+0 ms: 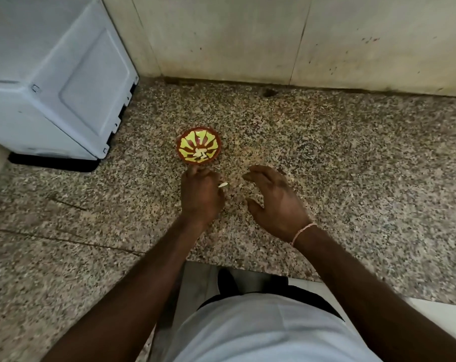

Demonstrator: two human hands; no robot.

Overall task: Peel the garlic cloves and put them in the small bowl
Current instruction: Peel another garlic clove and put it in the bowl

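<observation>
Left hand (200, 195): fingers curled, pinching a garlic clove (223, 185). Right hand (275, 198): fingers spread, loosely bent, holding nothing. Small bowl (199, 145) on counter (352, 158): holds peeled cloves (200, 154).

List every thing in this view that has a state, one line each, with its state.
small bowl: upright on the counter, pale peeled cloves inside
peeled cloves: lying in the bowl
garlic clove: pinched in the left hand
left hand: curled, holding the clove, just short of the bowl
right hand: open, fingers spread, holding nothing
</observation>
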